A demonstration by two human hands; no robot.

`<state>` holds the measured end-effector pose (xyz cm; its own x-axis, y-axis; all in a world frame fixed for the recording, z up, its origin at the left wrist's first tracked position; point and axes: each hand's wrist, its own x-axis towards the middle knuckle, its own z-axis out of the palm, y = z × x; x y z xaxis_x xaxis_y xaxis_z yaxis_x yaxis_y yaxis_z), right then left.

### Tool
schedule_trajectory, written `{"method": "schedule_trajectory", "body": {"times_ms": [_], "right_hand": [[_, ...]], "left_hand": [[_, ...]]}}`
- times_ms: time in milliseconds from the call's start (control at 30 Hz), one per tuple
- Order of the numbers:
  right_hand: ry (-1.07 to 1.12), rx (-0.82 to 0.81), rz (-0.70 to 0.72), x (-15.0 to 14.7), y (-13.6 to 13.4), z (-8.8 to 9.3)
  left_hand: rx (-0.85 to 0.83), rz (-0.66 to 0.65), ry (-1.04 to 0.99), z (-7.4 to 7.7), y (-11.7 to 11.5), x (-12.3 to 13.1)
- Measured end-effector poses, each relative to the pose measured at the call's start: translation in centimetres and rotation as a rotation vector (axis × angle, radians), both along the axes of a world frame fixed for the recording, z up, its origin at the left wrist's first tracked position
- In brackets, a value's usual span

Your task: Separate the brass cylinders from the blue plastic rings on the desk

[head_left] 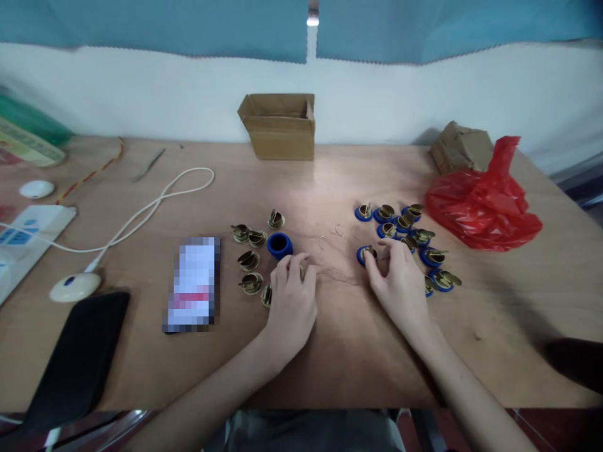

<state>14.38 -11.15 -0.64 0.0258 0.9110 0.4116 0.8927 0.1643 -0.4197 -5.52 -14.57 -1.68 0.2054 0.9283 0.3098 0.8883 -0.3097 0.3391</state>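
Note:
My right hand has its thumb and fingers closed at a round brass piece with a blue rim on the table. More blue-rimmed brass pieces, each with an upright brass tab, lie around and beyond that hand. My left hand is bent over the table with its fingers curled. A bit of brass shows between them; the rest is hidden. Just beyond its fingertips stands a hollow blue cup-shaped part. To its left lie several brass pieces without blue rims, one partly covered by the hand.
A phone lies left of the brass pieces, near a black case-like object and a white cable. An open cardboard box stands by the wall. A knotted red plastic bag and a brown paper package are at right.

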Motion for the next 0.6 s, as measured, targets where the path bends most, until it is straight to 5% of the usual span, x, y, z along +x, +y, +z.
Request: {"method": "schedule_trajectory", "body": {"times_ms": [233, 333, 500, 600], "right_hand": [[-0.03, -0.058, 0.064, 0.8, 0.2, -0.2], [0.063, -0.081, 0.156, 0.4, -0.1, 0.4], [0.311, -0.133, 0.377, -0.5, -0.9, 1.7], [0.448, -0.172, 0.473, -0.8, -1.2, 1.6]], "left_hand": [[0.01, -0.181, -0.255, 0.3, -0.5, 0.5], [-0.181, -0.231, -0.496, 0.4, -0.6, 0.7], [-0.641, -0.13, -0.994, 0.7, -0.4, 1.2], [-0.766, -0.066, -1.155, 0.9, 0.2, 1.3]]}}
